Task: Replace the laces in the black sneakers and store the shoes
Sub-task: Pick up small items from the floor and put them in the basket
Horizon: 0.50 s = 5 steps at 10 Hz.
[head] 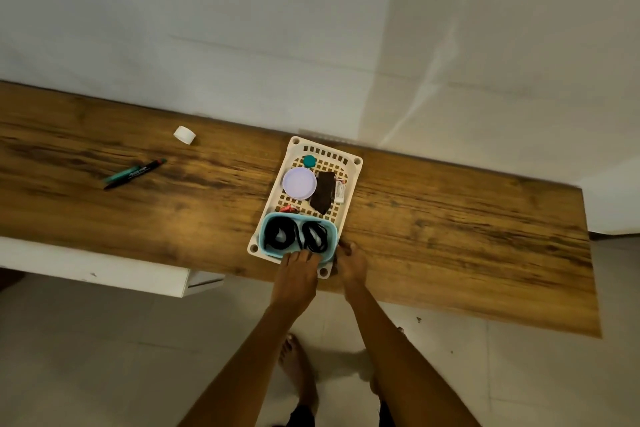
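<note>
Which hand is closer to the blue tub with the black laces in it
Left. The left hand has its fingertips on the near rim of the blue tub. The right hand sits just off the tub's right corner, at the edge of the white basket.

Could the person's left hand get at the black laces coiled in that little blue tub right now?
Probably yes. The left hand already rests at the near rim of the blue tub, which has no lid, and the black laces lie uncovered just past its fingers.
</note>
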Available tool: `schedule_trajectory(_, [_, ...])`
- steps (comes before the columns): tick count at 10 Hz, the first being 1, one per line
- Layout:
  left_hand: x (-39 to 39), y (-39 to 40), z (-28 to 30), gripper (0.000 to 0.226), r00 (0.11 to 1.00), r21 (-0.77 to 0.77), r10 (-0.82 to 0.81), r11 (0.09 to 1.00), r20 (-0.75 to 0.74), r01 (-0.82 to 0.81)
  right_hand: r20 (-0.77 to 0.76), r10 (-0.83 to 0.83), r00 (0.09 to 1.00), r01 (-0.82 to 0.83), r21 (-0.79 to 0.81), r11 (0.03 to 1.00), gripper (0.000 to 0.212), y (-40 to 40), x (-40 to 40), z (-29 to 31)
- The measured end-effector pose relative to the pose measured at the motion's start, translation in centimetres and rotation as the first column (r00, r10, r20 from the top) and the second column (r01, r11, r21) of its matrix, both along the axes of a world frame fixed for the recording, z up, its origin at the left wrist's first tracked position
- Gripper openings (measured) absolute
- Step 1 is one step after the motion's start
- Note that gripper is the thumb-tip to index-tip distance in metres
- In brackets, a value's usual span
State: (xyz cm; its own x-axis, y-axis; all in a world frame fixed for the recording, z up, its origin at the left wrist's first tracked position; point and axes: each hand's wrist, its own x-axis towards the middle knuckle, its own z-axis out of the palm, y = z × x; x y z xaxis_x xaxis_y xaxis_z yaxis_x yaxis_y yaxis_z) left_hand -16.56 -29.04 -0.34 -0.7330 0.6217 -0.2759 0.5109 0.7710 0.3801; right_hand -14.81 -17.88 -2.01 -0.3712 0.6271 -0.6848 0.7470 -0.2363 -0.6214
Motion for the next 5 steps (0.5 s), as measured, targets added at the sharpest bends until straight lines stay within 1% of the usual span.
schedule_trajectory(1, [0.0, 0.1, 0.0, 0.038, 1.0, 0.007, -0.003, 1.0, -0.015, 0.003, -0.014, 0.06, 0.998, -0.06, -0.01, 0.998, 0.028, 1.0, -0.1, -0.1])
schedule_trajectory(2, [-0.2, 0.4, -0.4, 0.042, 1.0, 0.038, -0.007, 0.999, 0.025, 0.006, -0.013, 0.122, 0.992, -0.122, 0.014, 0.992, 0.027, 1.7, -0.2, 0.1])
schedule_trajectory(3, [-0.4, 0.6, -0.7, 0.039, 0.999, 0.065, -0.011, 0.998, 0.051, 0.007, -0.032, 0.14, 0.99, -0.14, 0.021, 0.99, 0.029, 2.4, -0.1, 0.3])
schedule_trajectory(4, [-0.4, 1.0, -0.5, 0.038, 0.996, 0.043, -0.045, 0.998, 0.071, 0.042, -0.034, 0.159, 0.987, -0.159, 0.009, 0.987, 0.028, 2.7, 0.1, 0.5])
schedule_trajectory(5, [-0.1, 1.0, -1.3, 0.036, 0.997, 0.026, -0.041, 0.999, 0.068, 0.04, -0.044, 0.156, 0.987, -0.156, 0.005, 0.988, 0.028, 2.7, 0.2, 0.5])
